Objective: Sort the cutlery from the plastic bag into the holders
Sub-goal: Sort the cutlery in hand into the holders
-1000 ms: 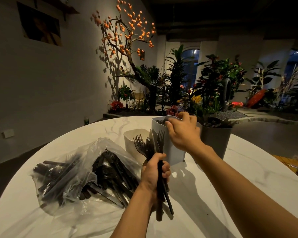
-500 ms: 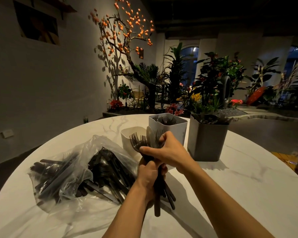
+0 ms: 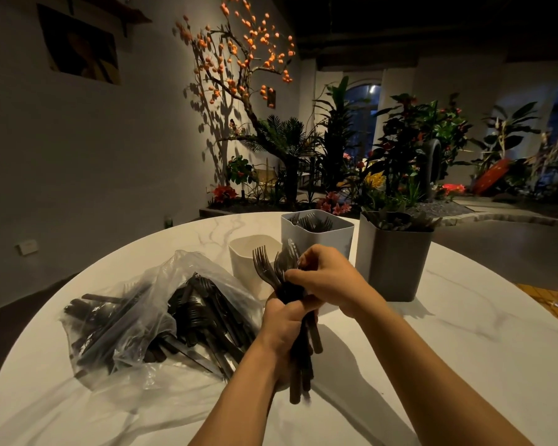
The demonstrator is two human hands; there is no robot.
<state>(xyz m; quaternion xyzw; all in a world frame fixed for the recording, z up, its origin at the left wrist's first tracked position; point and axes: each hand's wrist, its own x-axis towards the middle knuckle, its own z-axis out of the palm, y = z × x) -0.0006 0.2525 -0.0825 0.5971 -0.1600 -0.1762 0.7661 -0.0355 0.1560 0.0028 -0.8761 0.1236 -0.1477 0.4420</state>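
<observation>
Clutching one fork bundle (image 3: 282,278): two hands, left grip (image 3: 284,320) and right grip (image 3: 327,278); three holders (image 3: 319,236) behind.

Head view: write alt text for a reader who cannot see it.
A person's left hand grips a bundle of black plastic forks above a white marble table, while the right hand pinches forks near the tines. A clear plastic bag of black cutlery lies left; a cream holder, a white holder of forks and a grey holder stand behind.
</observation>
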